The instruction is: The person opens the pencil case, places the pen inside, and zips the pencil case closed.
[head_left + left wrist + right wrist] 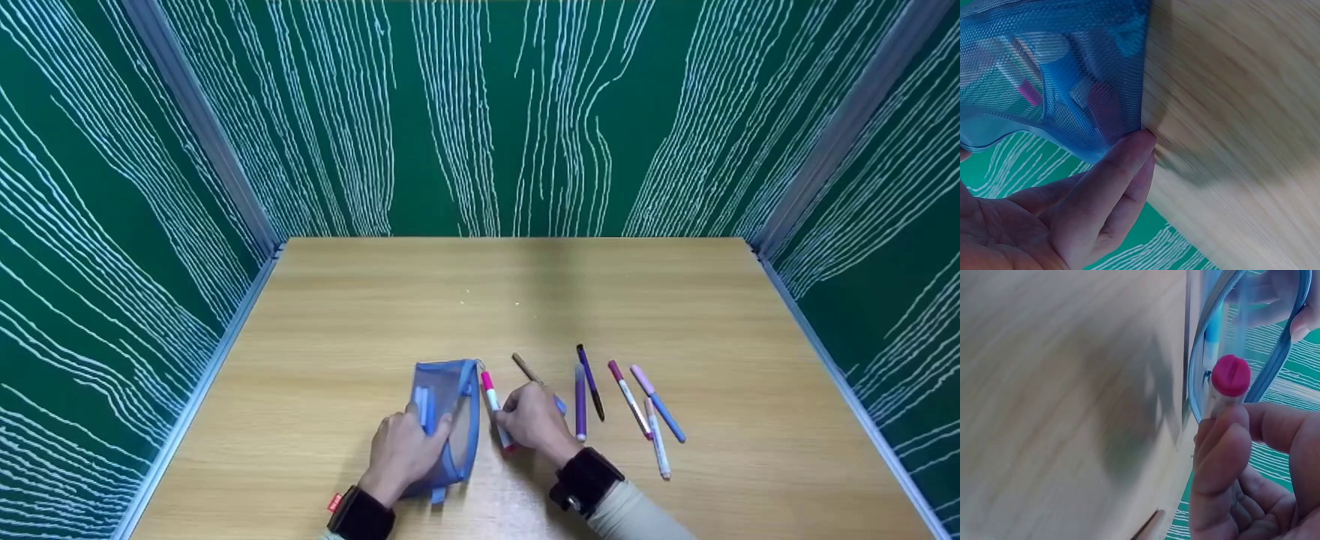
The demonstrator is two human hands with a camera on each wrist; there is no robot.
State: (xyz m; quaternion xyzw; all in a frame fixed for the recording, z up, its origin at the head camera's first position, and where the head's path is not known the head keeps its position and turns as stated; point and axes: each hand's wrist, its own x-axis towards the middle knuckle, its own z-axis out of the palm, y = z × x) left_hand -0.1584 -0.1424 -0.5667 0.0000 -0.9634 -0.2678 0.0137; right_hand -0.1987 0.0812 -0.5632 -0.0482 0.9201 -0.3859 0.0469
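A blue mesh zip pencil case (pixel 466 420) stands on the table with its mouth spread toward the right. My left hand (pixel 401 452) grips it by its left side, thumb toward the opening. Through the mesh in the left wrist view show several pens, among them a pink-and-white marker (pixel 1028 90). My right hand (pixel 538 420) pinches a white marker (pixel 490 394) with pink ends, just right of the case. In the right wrist view that marker's pink end (pixel 1231 376) points at the zipped opening (pixel 1199 354); whether it has entered cannot be told.
Right of my right hand lie a purple marker (pixel 580 405), a dark purple pen (pixel 589 381), a maroon-capped marker (pixel 628 397), a pink-and-blue marker (pixel 658 403) and a white marker (pixel 658 442). A brown-ended pen (pixel 526 366) lies partly behind that hand. Green panels (pixel 450 112) enclose the table.
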